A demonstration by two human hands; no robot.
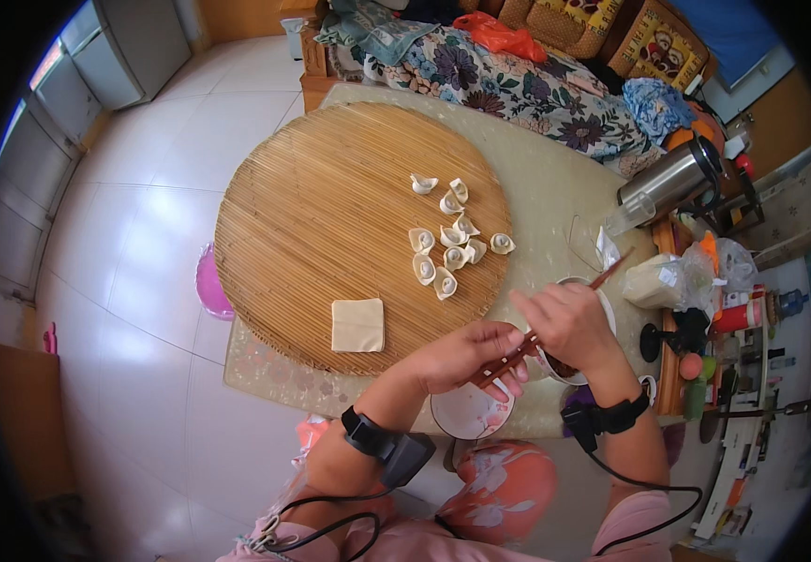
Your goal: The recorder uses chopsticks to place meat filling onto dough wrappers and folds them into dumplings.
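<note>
A pair of brown chopsticks [612, 269] slants across both hands above the table's right front. My right hand [570, 327] grips them near the middle, its fingers slightly blurred. The thumb and fingers of my left hand [479, 353] close around their lower end. Partly hidden under my right hand stands a bowl [610, 309] with dark filling at its bottom. Below my left hand is a white patterned dish [472, 414]. A stack of square dough wrappers [357, 325] rests on the round slatted mat [321, 211], and several folded wontons [455, 257] lie toward its right side.
The mat sits on a table with a pale patterned cover [546, 183]. At the right stand a steel thermos jug [672, 175], a clear cup [631, 213] and a plastic-wrapped white package [655, 281]. Past the table is a sofa with a floral cover [489, 91]. A pink basin [213, 284] shows at left.
</note>
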